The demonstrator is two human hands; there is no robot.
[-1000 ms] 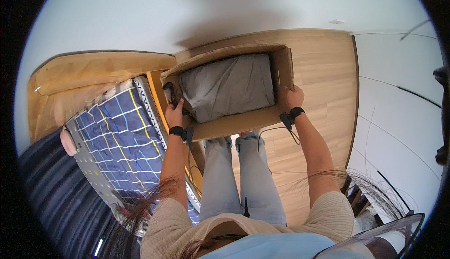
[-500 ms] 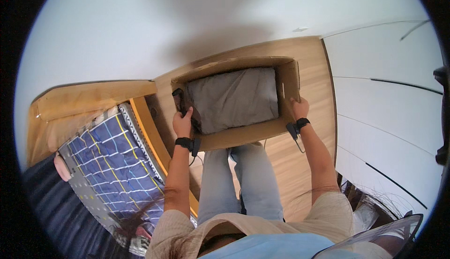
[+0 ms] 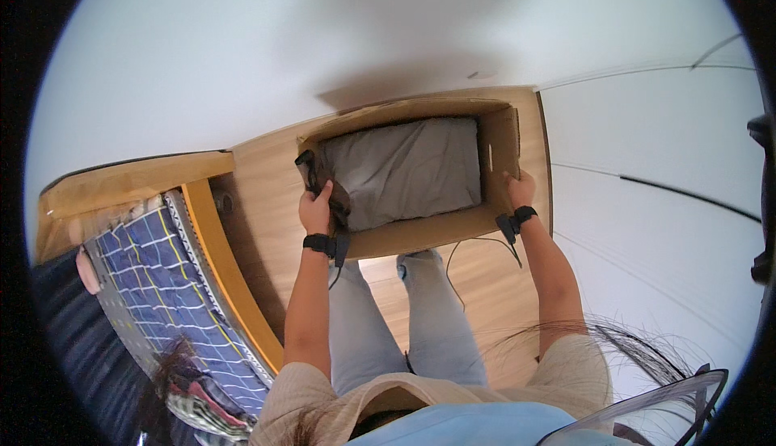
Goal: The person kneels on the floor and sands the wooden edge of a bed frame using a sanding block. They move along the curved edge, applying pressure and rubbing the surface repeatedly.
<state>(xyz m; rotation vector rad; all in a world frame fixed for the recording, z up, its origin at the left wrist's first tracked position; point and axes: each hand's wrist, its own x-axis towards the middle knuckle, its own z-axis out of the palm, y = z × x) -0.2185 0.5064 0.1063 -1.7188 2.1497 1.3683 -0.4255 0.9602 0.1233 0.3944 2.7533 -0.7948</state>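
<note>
As your left hand (image 3: 316, 208) and right hand (image 3: 520, 191) gripped its ends, the open brown cardboard box (image 3: 420, 236) was mid-frame, grey cloth (image 3: 408, 170) inside, its underside hidden, the dark item (image 3: 306, 160) at left unclear.

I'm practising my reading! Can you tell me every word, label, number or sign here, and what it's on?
None can be read.
The cardboard box, grey fabric and white panels show no readable writing.
Any lettering on the black wristbands would be too small to read.
</note>
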